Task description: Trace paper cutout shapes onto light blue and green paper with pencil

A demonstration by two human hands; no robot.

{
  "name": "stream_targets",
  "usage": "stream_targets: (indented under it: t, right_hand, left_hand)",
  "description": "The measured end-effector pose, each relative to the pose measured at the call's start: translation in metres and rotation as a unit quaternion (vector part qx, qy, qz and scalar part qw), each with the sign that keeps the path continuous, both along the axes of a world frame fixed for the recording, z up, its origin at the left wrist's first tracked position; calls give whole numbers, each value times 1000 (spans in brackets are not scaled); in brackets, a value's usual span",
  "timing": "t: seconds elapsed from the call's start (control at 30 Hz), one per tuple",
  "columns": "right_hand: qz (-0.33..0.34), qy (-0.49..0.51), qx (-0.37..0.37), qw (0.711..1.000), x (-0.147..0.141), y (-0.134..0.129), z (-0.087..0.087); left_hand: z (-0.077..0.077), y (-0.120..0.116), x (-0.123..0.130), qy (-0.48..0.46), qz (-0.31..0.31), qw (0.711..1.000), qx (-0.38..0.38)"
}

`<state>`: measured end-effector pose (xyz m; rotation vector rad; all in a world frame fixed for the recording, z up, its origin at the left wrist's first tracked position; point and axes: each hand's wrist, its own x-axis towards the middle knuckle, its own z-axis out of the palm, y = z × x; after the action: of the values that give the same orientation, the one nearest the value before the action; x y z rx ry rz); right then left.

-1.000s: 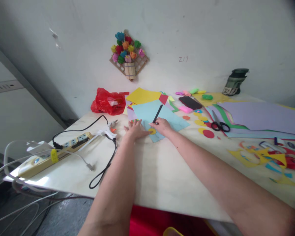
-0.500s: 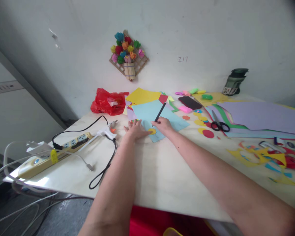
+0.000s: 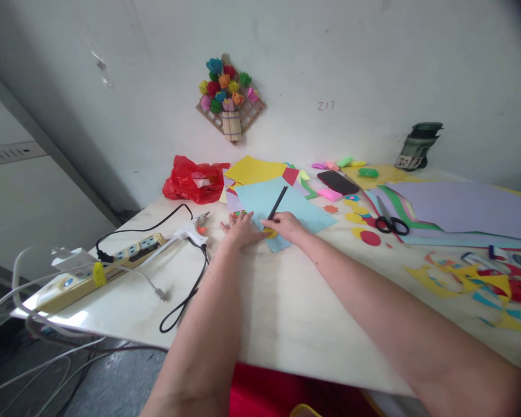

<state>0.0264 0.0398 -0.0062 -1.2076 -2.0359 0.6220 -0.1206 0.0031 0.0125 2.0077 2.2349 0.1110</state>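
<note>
A light blue sheet of paper point(image 3: 304, 211) lies on the table under both hands. On its near left part rests a small yellow paper circle point(image 3: 271, 233). My left hand point(image 3: 242, 231) lies with fingers spread, its thumb at the circle's left edge. Pinched in my right hand point(image 3: 287, 225) is a dark pen or pencil point(image 3: 278, 202), which slants up to the right. Its tip is at the circle's upper left edge, partly hidden by my fingers.
Left of my arms lie a white glue gun point(image 3: 193, 233) and a power strip point(image 3: 125, 258) with loose cables. To the right are paper circles point(image 3: 370, 238), black-handled scissors point(image 3: 391, 223), coloured sheets point(image 3: 469, 205) and paper scraps point(image 3: 499, 286). A phone point(image 3: 338, 182) and red bag point(image 3: 193, 182) lie behind.
The pen or pencil in my right hand has moved a little left around the circle's edge, its tip now nearer the left thumb. My left hand stays in place on the paper.
</note>
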Motion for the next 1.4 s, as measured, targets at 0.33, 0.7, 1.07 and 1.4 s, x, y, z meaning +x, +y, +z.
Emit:
stream_targets:
  t: [0.33,0.7,1.07,1.4]
  right_hand:
    - [-11,-42,25,999,-2,-3,1]
    - [-18,-58,27,998,-3,-5,3]
    - [-26,-60,38,997,-3,-2,0]
    - [-28,-54,37,997,-3,-2,0]
  left_hand:
    - [-1,-4,3,0,-38,998,50]
    - [-5,-4,1,-2,-63,995,73]
    - [-12,3,0,4,-46,996,70]
    - [-9,-1,-1,-2,-61,995,73]
